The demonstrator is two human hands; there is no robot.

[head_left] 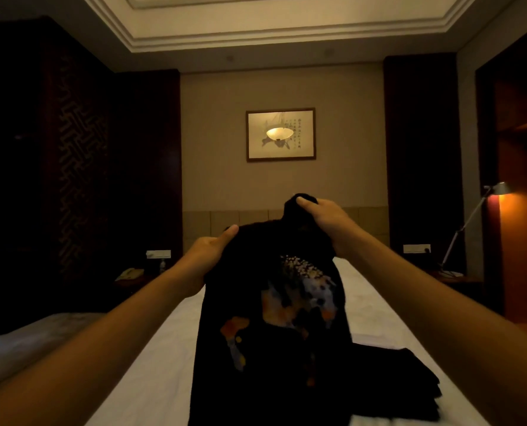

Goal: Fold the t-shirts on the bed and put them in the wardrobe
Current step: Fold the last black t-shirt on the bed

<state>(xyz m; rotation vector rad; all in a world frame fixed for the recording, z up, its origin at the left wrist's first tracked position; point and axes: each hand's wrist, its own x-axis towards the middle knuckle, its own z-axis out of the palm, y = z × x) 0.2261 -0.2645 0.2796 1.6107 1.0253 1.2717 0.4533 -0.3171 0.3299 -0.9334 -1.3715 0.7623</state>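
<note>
Above the bed (151, 373): black t-shirt (274, 327) held up by both hands.

White bed surface runs from the lower edge toward the far wall, with dark folded clothing (391, 376) lying on it at lower right, partly behind the hanging shirt. Black t-shirt with a multicoloured print hangs upright over the bed, its lower part reaching down toward the sheet. Framed picture (280, 134) is mounted on the far wall; a lit floor lamp (497, 189) stands at right. Left hand (208, 253) is closed on the shirt's upper left edge, thumb on top. Right hand (323, 215) is closed on bunched fabric at the upper right, held higher.
</note>
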